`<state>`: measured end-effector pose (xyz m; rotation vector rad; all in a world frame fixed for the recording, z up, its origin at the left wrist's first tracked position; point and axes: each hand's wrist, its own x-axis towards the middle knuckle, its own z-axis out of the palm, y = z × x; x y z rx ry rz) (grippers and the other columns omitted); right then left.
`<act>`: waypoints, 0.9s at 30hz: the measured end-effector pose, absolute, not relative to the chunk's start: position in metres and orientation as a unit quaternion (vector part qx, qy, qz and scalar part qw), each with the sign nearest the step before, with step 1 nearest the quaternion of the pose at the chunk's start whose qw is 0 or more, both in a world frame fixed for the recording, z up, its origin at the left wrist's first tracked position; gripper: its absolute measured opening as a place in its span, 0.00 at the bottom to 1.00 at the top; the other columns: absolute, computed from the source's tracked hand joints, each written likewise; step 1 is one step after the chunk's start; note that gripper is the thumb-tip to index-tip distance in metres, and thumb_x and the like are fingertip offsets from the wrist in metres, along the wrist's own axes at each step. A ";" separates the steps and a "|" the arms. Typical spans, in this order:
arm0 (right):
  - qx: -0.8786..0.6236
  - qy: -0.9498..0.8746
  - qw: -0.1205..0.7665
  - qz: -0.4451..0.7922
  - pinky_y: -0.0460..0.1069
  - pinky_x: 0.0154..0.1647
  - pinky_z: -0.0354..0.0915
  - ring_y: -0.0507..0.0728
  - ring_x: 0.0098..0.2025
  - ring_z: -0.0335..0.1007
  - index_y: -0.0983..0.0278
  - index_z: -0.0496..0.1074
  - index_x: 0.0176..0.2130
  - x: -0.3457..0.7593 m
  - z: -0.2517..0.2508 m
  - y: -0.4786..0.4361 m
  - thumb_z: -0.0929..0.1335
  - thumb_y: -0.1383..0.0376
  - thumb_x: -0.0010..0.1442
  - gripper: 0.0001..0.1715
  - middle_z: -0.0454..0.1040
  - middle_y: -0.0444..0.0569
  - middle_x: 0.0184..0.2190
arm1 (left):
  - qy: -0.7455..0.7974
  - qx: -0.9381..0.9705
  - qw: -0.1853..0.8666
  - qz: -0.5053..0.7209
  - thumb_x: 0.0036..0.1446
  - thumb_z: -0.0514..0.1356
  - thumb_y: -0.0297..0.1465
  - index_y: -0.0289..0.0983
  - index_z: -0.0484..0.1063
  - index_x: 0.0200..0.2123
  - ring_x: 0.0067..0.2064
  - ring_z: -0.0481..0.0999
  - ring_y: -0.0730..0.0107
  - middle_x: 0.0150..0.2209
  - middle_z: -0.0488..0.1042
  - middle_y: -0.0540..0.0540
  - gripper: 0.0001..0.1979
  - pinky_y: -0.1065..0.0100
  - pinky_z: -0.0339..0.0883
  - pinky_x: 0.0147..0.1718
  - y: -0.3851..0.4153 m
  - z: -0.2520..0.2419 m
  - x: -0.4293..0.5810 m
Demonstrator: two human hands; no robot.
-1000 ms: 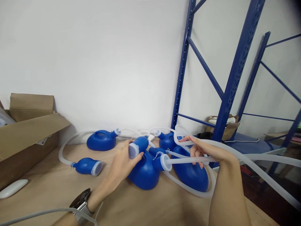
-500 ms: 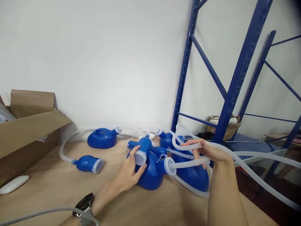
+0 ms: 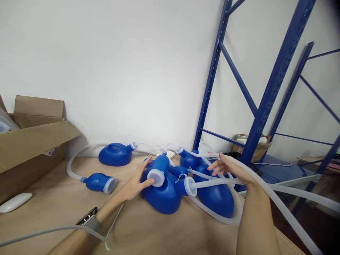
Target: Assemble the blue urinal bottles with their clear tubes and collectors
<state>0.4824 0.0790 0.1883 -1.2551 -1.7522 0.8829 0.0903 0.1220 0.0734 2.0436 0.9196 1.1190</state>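
Observation:
A blue urinal head [image 3: 162,165] with a translucent lid lies tilted on a blue plastic urinal bottle [image 3: 166,202]. My left hand [image 3: 136,183] is just left of that head, fingers spread, its thumb by the lid. To the right, my right hand [image 3: 235,170] has its fingers apart. A translucent hose [image 3: 261,180] runs over the back of this hand and wrist. Beneath its fingers lies another blue bottle [image 3: 216,200], and a ribbed hose [image 3: 212,183] leads to the front bottle's lidded neck.
Another blue bottle [image 3: 115,156] and a blue urinal head [image 3: 98,183] lie at left. An opened cardboard box [image 3: 39,145] stands at the left edge, with a white rounded object [image 3: 16,202] near it. A blue metal rack [image 3: 259,131] rises at right. A thin tube [image 3: 53,230] crosses the front.
My left hand has let go of the urinal head and moved left, its fingers spreading. My right hand's fingers have opened off the hose.

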 end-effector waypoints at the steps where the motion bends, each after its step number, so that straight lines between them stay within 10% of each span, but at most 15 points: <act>1: -0.490 -0.699 0.398 0.337 0.52 0.37 0.70 0.61 0.34 0.79 0.56 0.82 0.32 0.485 0.188 0.082 0.62 0.39 0.65 0.32 0.82 0.51 0.32 | 0.339 0.775 0.318 0.427 0.60 0.60 0.56 0.42 0.41 0.75 0.74 0.48 0.46 0.75 0.48 0.36 0.50 0.46 0.45 0.71 0.127 0.071 0.088; 6: -0.494 -0.675 0.406 0.369 0.58 0.38 0.71 0.65 0.34 0.78 0.63 0.82 0.40 0.493 0.182 0.097 0.61 0.37 0.64 0.36 0.82 0.59 0.36 | 0.316 0.787 0.377 0.373 0.54 0.61 0.61 0.43 0.35 0.75 0.73 0.52 0.42 0.74 0.49 0.35 0.58 0.45 0.50 0.69 0.141 0.068 0.077; 16: -0.561 -0.645 0.341 0.391 0.50 0.30 0.69 0.58 0.27 0.78 0.61 0.80 0.37 0.487 0.175 0.098 0.62 0.39 0.64 0.33 0.81 0.51 0.27 | 0.400 0.823 0.240 0.323 0.51 0.63 0.60 0.39 0.69 0.62 0.64 0.65 0.38 0.62 0.68 0.37 0.42 0.43 0.61 0.63 0.125 0.084 0.084; 27: -0.501 -0.694 0.350 0.381 0.51 0.28 0.68 0.57 0.22 0.74 0.60 0.77 0.23 0.478 0.183 0.081 0.55 0.36 0.66 0.43 0.77 0.52 0.20 | 0.384 0.838 0.252 0.294 0.39 0.74 0.54 0.38 0.60 0.68 0.68 0.61 0.33 0.66 0.66 0.34 0.56 0.39 0.57 0.66 0.105 0.095 0.093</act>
